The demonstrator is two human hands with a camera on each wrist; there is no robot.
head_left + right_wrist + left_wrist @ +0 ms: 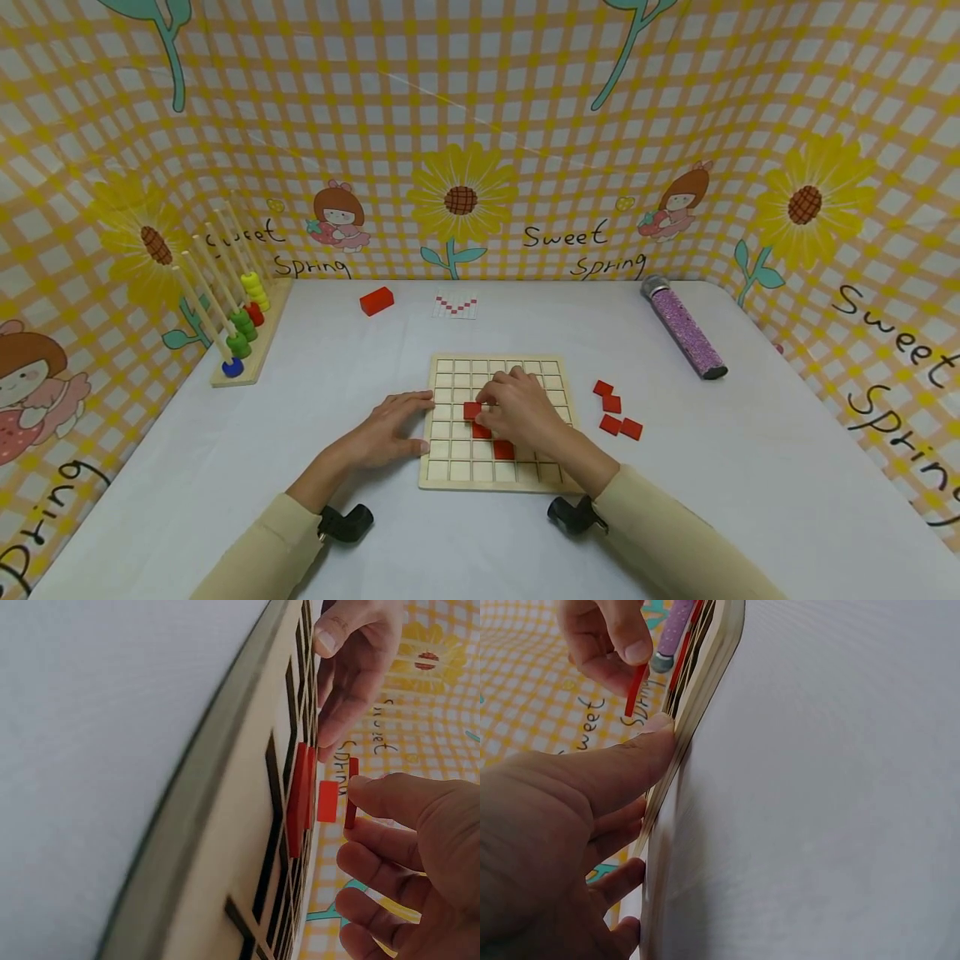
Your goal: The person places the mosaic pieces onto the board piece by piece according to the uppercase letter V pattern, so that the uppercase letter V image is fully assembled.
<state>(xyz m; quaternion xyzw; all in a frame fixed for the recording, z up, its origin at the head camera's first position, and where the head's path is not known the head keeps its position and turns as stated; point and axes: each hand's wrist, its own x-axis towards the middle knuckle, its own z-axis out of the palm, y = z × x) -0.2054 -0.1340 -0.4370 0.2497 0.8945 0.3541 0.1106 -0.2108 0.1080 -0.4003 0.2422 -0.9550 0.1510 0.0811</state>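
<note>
A wooden grid board [450, 472] lies flat on the white table. My right hand [528, 414] is over its middle, pinching a small red square tile [472, 411] between thumb and finger. In the right wrist view that tile [352, 793] is held on edge, raised off the grid. Red tiles [503, 451] sit in cells below it, running diagonally toward the near side; my right hand covers part of the grid. At the board's left edge, my left hand [382, 433] rests with thumb and fingers extended, its thumb touching the rim in the left wrist view.
Several loose red tiles [612, 404] lie right of the board. A purple glittery microphone [686, 329] is at the far right, a bead abacus [272, 337] at the far left. Behind the board are a red block [377, 301] and a pattern card [454, 307]. Patterned cloth encloses the table.
</note>
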